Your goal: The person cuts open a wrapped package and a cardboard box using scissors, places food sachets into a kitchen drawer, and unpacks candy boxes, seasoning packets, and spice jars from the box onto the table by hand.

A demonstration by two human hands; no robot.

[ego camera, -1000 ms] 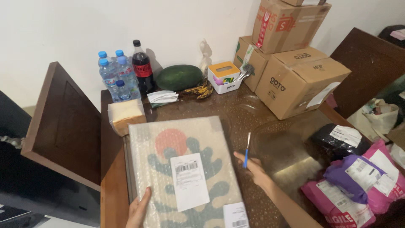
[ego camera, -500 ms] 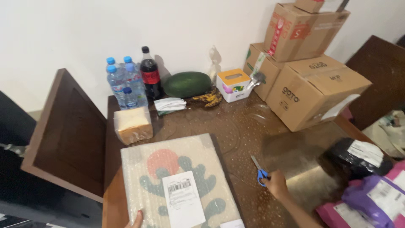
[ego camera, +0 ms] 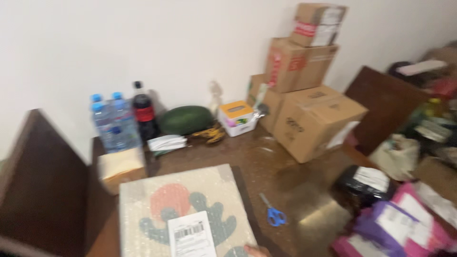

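Observation:
A large flat bubble-wrapped package (ego camera: pixel 185 204) with a red and green pattern and a white shipping label lies on the brown table (ego camera: pixel 295 185) in front of me. Only a sliver of my right hand (ego camera: pixel 257 249) shows at the bottom edge, against the package's lower right corner. Blue-handled scissors (ego camera: pixel 272 213) lie loose on the table just right of the package, apart from the hand. My left hand is out of the picture. The whole view is motion-blurred.
Stacked cardboard boxes (ego camera: pixel 304 109) stand at the back right. Water bottles (ego camera: pixel 110 124), a dark soda bottle (ego camera: pixel 144 116), a watermelon (ego camera: pixel 185 120), bananas, a tissue box (ego camera: pixel 236 118) and a bread loaf (ego camera: pixel 120 167) line the back and left. Black, purple and pink mail bags (ego camera: pixel 390 214) pile at right.
My right hand has let go of the scissors, which now lie on the table, and moved to the package's lower right corner. My left hand has left the view. The camera swung right.

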